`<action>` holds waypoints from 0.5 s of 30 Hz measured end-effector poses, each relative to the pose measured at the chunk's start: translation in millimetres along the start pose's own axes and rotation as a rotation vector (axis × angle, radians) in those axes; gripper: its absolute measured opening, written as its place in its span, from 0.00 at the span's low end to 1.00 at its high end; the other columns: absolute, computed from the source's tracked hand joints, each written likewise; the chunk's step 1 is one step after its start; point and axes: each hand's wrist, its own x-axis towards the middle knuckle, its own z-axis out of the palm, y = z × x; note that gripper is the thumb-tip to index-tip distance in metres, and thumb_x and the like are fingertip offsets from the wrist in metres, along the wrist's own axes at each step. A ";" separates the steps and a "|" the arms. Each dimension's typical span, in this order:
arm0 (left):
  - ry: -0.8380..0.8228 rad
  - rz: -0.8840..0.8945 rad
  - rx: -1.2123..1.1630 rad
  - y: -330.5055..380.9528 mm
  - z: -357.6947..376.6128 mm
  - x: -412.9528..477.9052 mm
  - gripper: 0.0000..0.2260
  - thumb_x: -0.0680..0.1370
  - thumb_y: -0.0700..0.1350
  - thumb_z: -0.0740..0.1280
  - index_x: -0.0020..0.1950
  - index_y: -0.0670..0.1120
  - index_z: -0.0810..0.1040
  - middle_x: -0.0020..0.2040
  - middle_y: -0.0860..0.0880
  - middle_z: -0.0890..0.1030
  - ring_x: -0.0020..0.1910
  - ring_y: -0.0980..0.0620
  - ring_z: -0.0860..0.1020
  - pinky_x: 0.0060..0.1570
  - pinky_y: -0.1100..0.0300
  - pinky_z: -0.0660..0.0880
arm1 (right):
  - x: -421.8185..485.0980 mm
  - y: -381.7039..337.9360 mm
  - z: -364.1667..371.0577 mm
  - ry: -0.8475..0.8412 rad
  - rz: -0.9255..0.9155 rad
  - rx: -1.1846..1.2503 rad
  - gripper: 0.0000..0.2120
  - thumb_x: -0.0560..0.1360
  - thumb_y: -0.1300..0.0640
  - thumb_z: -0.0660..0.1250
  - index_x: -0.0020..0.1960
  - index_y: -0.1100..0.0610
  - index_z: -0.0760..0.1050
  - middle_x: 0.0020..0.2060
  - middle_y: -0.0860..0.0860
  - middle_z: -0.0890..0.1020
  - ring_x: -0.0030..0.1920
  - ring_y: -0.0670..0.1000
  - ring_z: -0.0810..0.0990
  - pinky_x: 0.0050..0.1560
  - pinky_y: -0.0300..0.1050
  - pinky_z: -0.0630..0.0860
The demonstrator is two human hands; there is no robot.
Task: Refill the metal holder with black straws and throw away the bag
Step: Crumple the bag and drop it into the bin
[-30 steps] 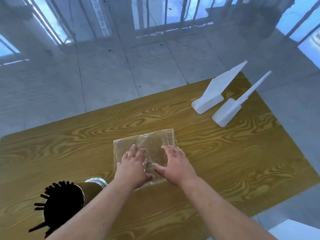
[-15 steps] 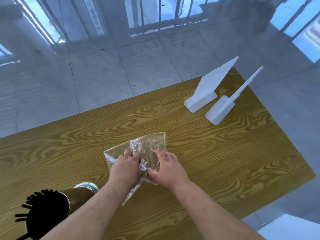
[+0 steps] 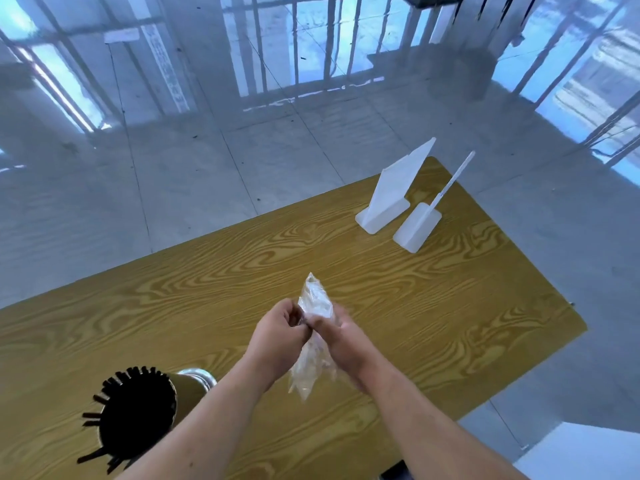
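Note:
The clear plastic bag is crumpled into a narrow strip and lifted off the wooden table. My left hand and my right hand both grip it near its middle, fingers closed around it; one end sticks up, the other hangs down between my wrists. The metal holder stands at the lower left, packed with black straws whose ends fan out over its rim. My left forearm passes just right of it.
Two white plastic sign stands sit at the table's far right corner. Grey tiled floor surrounds the table. A white object lies at the bottom right, below the table edge.
The bag lay flat on the table under both palms; my hands gathered it, crumpled it and lifted it off the surface.

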 end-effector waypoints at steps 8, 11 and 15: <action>-0.145 0.200 0.137 23.3 -26.1 -58.2 0.19 0.70 0.53 0.66 0.61 0.58 0.77 0.54 0.57 0.83 0.47 0.58 0.82 0.50 0.52 0.83 | -44.8 -23.2 26.3 0.011 -0.059 0.454 0.16 0.82 0.62 0.66 0.70 0.58 0.76 0.59 0.67 0.85 0.52 0.65 0.87 0.44 0.57 0.83; -0.089 0.417 0.410 21.9 -38.5 -75.9 0.30 0.70 0.62 0.67 0.72 0.64 0.67 0.73 0.61 0.68 0.71 0.58 0.68 0.66 0.57 0.73 | -59.5 -27.4 29.0 0.112 -0.124 0.456 0.15 0.80 0.66 0.65 0.64 0.57 0.81 0.55 0.64 0.88 0.56 0.67 0.87 0.56 0.63 0.83; -0.188 0.594 0.539 24.9 -57.2 -98.7 0.48 0.65 0.71 0.74 0.78 0.73 0.49 0.84 0.64 0.40 0.81 0.57 0.46 0.78 0.47 0.60 | -81.6 -30.3 32.2 0.133 -0.166 0.432 0.18 0.77 0.67 0.61 0.59 0.55 0.84 0.51 0.60 0.89 0.51 0.61 0.89 0.47 0.55 0.85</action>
